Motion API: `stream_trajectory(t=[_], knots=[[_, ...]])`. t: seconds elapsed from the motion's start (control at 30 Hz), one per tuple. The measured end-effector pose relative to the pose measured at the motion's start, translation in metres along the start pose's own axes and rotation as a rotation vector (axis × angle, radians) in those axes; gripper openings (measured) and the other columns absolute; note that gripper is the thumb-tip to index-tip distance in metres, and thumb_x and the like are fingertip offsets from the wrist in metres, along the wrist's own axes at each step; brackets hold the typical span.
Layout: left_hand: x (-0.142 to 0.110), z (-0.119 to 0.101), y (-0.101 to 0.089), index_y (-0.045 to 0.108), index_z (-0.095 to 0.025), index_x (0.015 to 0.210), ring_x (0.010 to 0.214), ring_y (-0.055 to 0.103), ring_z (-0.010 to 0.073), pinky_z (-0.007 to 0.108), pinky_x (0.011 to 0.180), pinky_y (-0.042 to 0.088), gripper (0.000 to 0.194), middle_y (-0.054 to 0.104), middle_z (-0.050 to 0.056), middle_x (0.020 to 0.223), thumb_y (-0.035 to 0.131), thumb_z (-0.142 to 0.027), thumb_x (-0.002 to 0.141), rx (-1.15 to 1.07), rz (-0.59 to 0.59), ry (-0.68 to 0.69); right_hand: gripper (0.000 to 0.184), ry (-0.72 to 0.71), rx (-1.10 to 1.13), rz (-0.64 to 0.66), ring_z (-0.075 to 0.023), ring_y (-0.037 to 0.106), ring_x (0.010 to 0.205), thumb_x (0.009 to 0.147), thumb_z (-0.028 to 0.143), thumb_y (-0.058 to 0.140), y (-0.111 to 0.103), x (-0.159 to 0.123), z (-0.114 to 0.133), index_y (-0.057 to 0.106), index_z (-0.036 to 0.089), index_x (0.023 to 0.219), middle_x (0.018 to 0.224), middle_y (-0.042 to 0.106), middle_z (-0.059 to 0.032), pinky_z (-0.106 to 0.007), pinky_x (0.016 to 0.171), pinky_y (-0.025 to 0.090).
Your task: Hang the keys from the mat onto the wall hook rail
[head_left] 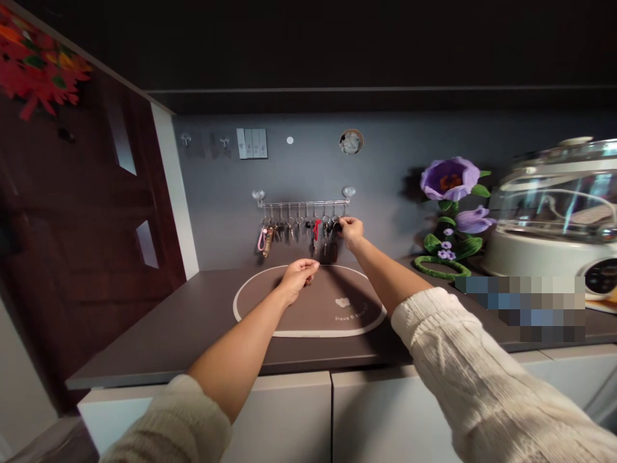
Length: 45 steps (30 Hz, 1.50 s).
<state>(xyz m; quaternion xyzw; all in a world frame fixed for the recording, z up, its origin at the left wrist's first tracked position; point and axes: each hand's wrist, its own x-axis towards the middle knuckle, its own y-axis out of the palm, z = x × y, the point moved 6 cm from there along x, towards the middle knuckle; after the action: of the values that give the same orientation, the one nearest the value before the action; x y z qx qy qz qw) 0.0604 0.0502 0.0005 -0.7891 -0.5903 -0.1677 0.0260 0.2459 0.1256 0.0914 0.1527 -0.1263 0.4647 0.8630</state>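
Note:
A clear hook rail (303, 204) is fixed to the grey wall, with several bunches of keys (290, 226) hanging along it. At the rail's right end my right hand (351, 230) is closed in a pinch on a set of keys (338, 226) with a dark fob, close under the last hooks. My left hand (299, 278) is held over the brown oval mat (260, 299), thumb and fingers pressed together. What it holds, if anything, is hidden by the fingers. A pink loop (261, 240) and a red strap (317, 228) hang among the keys.
Purple artificial flowers (450, 180) stand at the right, beside a white appliance with a clear cover (554, 251). Wall switches (252, 143) are above the rail. A dark door (91, 212) is at the left. A dark cabinet (337, 45) overhangs the counter (159, 321).

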Motion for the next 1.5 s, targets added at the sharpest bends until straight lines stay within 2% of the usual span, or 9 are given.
stream_trajectory(t=[0.13, 0.33, 0.5, 0.63, 0.73, 0.87, 1.03, 1.27, 1.5], knots=[[0.002, 0.001, -0.005, 0.058, -0.013, 0.076, 0.043, 0.042, 0.0029, 0.017, 0.041, 0.029, 0.037, 0.051, -0.003, 0.059, 0.071, -0.041, 0.055, -0.009, -0.039, -0.019, 0.015, -0.094, -0.146, -0.05, -0.013, 0.058, 0.082, 0.072, 0.02, 0.053, -0.008, -0.007, 0.001, 0.059, 0.013, 0.084, 0.089, 0.064, -0.0061, -0.026, 0.08, 0.044], [0.0, -0.009, -0.016, 0.059, -0.013, 0.075, 0.044, 0.043, 0.0034, 0.016, 0.04, 0.032, 0.027, 0.051, -0.002, 0.059, 0.069, -0.032, 0.059, -0.067, -0.129, -0.007, 0.033, -0.08, -0.293, -0.086, -0.0179, 0.052, 0.104, 0.074, 0.022, 0.053, -0.019, -0.032, 0.002, 0.054, 0.013, 0.106, 0.114, 0.056, -0.0119, -0.03, 0.092, 0.037], [-0.003, -0.019, -0.03, 0.059, -0.013, 0.075, 0.044, 0.042, 0.0031, 0.016, 0.039, 0.027, 0.017, 0.055, -0.001, 0.061, 0.064, -0.025, 0.063, -0.047, -0.258, 0.014, 0.035, -0.161, -0.419, -0.103, -0.0194, 0.049, 0.108, 0.072, 0.023, 0.056, -0.022, -0.06, 0.009, 0.053, 0.015, 0.106, 0.113, 0.056, -0.0118, -0.034, 0.095, 0.035], [-0.005, -0.023, -0.043, 0.06, -0.014, 0.069, 0.047, 0.042, 0.0048, 0.019, 0.048, 0.034, 0.006, 0.057, -0.001, 0.06, 0.058, -0.018, 0.065, 0.152, -0.382, 0.043, 0.028, -0.135, -0.387, 0.009, -0.0146, 0.054, 0.097, 0.074, 0.022, 0.053, -0.013, -0.082, 0.001, 0.053, 0.017, 0.102, 0.106, 0.059, -0.007, -0.028, 0.087, 0.04], [-0.005, -0.023, -0.049, 0.062, -0.014, 0.069, 0.055, 0.049, 0.0083, 0.021, 0.056, 0.038, 0.008, 0.06, 0.0, 0.062, 0.055, -0.014, 0.065, 0.338, -0.434, 0.075, 0.023, -0.136, -0.312, 0.154, -0.0114, 0.055, 0.088, 0.075, 0.019, 0.051, -0.002, -0.1, -0.008, 0.055, 0.017, 0.098, 0.099, 0.061, -0.0053, -0.023, 0.081, 0.041], [-0.001, -0.02, -0.052, 0.065, -0.013, 0.075, 0.063, 0.054, 0.0122, 0.024, 0.063, 0.041, 0.014, 0.064, 0.004, 0.071, 0.053, -0.015, 0.068, 0.584, -0.405, 0.115, 0.016, -0.138, -0.328, 0.335, -0.0103, 0.055, 0.078, 0.074, 0.018, 0.053, 0.007, -0.123, -0.021, 0.058, 0.015, 0.089, 0.089, 0.062, -0.0041, -0.022, 0.077, 0.041], [0.005, -0.017, -0.049, 0.066, -0.015, 0.079, 0.07, 0.055, 0.0135, 0.025, 0.07, 0.042, 0.017, 0.065, 0.005, 0.078, 0.051, -0.014, 0.071, 0.892, -0.321, 0.175, 0.009, -0.185, -0.521, 0.506, -0.0092, 0.052, 0.065, 0.072, 0.015, 0.057, 0.01, -0.135, -0.032, 0.061, 0.015, 0.079, 0.073, 0.061, -0.0006, -0.023, 0.072, 0.041], [0.01, -0.013, -0.048, 0.067, -0.02, 0.091, 0.089, 0.054, 0.0162, 0.026, 0.084, 0.039, 0.021, 0.061, 0.007, 0.099, 0.051, -0.019, 0.077, 1.091, -0.277, 0.153, 0.006, -0.199, -0.647, 0.544, -0.0093, 0.049, 0.057, 0.068, 0.011, 0.06, 0.01, -0.131, -0.036, 0.062, 0.016, 0.07, 0.063, 0.06, 0.001, -0.021, 0.063, 0.039], [0.014, -0.006, -0.046, 0.069, -0.023, 0.086, 0.09, 0.054, 0.0176, 0.027, 0.082, 0.038, 0.019, 0.064, 0.007, 0.096, 0.054, -0.02, 0.076, 1.158, -0.203, 0.135, 0.004, -0.213, -0.655, 0.57, -0.0097, 0.05, 0.059, 0.067, 0.012, 0.06, 0.012, -0.134, -0.034, 0.061, 0.016, 0.066, 0.063, 0.061, 0.0001, -0.02, 0.062, 0.037]])
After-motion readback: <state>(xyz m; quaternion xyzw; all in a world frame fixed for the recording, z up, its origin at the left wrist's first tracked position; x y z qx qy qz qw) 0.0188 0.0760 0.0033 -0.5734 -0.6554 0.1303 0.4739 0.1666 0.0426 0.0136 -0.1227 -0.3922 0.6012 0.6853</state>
